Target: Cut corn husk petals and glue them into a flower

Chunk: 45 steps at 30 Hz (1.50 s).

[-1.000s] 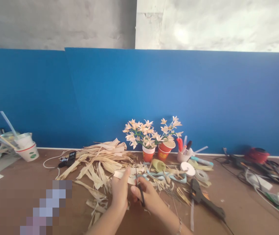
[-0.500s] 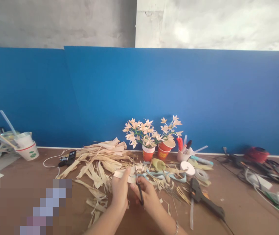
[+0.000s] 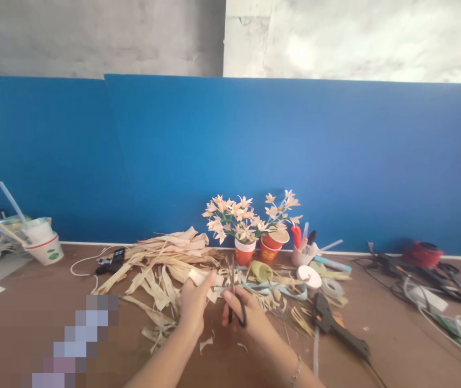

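Note:
My left hand [image 3: 194, 302] pinches a pale piece of dried husk [image 3: 199, 277], with a corner of it sticking out past the fingers. In my right hand [image 3: 246, 310] is a pair of scissors [image 3: 231, 277] with black handles. Its blades point away from me and stand a little apart, to the right of the husk piece and not on it. Small cut scraps [image 3: 207, 341] lie on the brown table below my hands. Behind them spreads a heap of dried husks [image 3: 174, 250].
Red paper cups [image 3: 245, 253] hold husk flowers [image 3: 234, 215] by the blue partition [image 3: 166, 151]. To the right lie a hot glue gun [image 3: 339, 328], a tape roll [image 3: 333, 288] and tangled cables [image 3: 420, 302]. A white cup with straws [image 3: 47, 249] stands at left.
The scissors have moved right, off the husk piece, and their blades and handles have opened. My hands are farther apart. A scrap now shows on the table below them.

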{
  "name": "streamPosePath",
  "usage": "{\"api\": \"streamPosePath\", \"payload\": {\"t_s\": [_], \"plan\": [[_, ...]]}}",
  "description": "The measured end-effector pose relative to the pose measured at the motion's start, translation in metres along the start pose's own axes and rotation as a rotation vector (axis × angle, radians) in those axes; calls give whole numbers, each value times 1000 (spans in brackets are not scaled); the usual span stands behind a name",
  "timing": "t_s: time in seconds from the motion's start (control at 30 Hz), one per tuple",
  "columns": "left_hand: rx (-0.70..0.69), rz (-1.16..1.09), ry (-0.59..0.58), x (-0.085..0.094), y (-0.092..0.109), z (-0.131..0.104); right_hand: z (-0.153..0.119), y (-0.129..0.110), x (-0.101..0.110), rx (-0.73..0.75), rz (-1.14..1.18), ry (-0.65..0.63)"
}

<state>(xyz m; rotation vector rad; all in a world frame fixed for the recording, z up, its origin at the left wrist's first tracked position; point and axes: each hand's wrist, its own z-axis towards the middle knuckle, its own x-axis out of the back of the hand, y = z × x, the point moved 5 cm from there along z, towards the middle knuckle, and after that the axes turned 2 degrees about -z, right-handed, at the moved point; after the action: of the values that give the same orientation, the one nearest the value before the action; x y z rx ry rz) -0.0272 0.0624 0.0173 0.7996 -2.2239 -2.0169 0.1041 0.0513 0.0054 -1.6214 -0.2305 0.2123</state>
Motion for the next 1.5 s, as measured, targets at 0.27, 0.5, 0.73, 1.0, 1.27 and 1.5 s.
{"api": "streamPosePath", "payload": {"t_s": [0.27, 0.5, 0.73, 1.0, 1.27, 1.5], "plan": [[85, -66, -272, -13, 7, -2, -4, -14, 9, -5, 0, -60], [161, -246, -387, -20, 8, -5, -13, -22, 6, -44, -17, -331], [120, -155, -227, -7, 5, 12, -10, -29, 33, -7, 30, -331], [171, 142, -540, -23, -3, -8, 6, -10, 26, -98, -62, -74], [193, 81, -543, -23, -5, -6, 9, 1, 26, -162, -64, -5], [72, -3, -234, -6, -3, 11, -5, -19, 9, -18, -117, -179]]}}
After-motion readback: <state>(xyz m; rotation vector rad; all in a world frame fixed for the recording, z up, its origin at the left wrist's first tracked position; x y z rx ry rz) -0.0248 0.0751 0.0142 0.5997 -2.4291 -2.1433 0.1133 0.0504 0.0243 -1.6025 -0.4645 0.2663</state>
